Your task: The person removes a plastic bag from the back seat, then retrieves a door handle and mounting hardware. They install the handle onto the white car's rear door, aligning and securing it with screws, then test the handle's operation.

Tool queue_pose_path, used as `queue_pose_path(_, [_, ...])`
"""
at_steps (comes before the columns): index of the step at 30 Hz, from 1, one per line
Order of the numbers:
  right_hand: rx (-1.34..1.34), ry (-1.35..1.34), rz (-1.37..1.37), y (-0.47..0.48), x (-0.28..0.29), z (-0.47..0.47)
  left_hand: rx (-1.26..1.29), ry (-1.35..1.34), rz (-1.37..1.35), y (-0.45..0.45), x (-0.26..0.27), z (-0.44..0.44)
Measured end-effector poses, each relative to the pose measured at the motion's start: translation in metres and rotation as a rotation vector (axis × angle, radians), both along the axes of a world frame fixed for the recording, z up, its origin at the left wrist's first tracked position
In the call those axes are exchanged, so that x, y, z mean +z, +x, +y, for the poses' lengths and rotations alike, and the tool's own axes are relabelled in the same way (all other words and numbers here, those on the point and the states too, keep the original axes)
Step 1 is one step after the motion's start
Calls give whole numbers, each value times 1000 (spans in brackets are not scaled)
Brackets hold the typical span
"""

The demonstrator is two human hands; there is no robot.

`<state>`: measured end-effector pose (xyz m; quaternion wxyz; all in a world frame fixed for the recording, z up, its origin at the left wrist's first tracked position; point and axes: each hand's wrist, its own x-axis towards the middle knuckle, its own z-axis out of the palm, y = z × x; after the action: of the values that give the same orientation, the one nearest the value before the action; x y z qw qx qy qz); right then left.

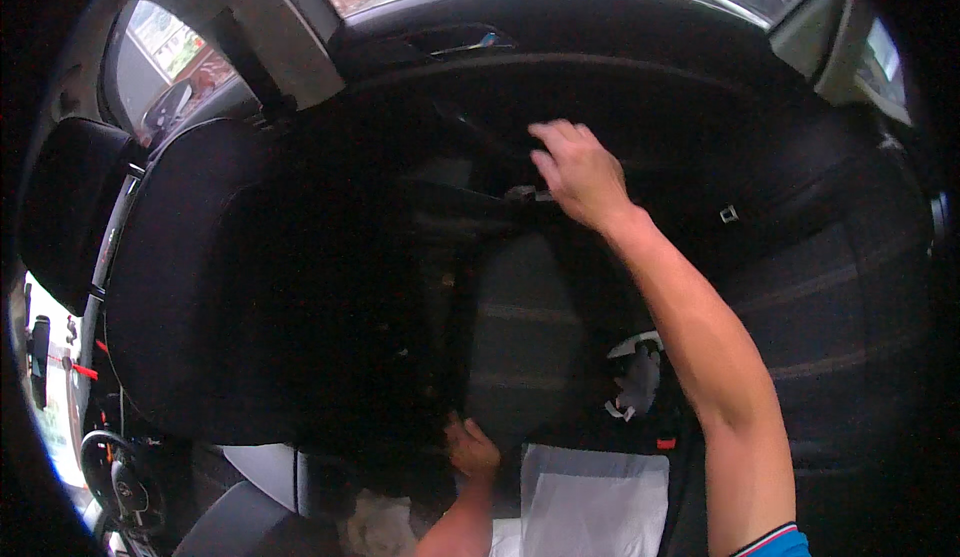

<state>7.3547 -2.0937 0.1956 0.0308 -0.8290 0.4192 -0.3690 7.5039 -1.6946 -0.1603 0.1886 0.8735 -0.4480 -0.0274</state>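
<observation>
My right hand (581, 174) is raised near the inner side of a dark car door, fingers apart and curved, with nothing visible in it. My left hand (472, 448) is low beside the front edge of the dark rear seat cushion (525, 317); its thumb stands apart, and its fingertips are lost in shadow. No held thing shows there. Between my arms lies a whitish sheet (592, 497), on or against the seat. A grey and white crumpled item (636, 380) rests on the seat near my right forearm.
A front seat back (202, 294) stands at the left, with a steering wheel (124, 489) beyond it. The door handle (472, 45) is at the top. A red seat belt buckle (666, 444) and a metal belt tongue (728, 214) show at the rear seat. A pale crumpled cloth-like thing (381, 523) lies below.
</observation>
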Motion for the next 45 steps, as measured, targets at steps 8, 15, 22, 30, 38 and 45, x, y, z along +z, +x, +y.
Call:
queue_pose_path(8, [-27,16,336,96,63,-93,-116,379,-110,-9,31,-3])
queue_pose_path(15, [-19,-19,180,105,42,-115,147,51,152,-16,16,-6])
queue_pose_path(22, [134,-31,-98,101,34,-125,88,261,52,-16,-19,14])
queue_pose_path(30, [238,134,-275,89,39,-129,162,214,246,-16,23,-10])
queue_pose_path(38, [307,133,-271,93,29,-159,198,236,281,-16,33,1])
queue_pose_path(45, [361,350,-43,82,51,-147,221,290,313,-11,36,3])
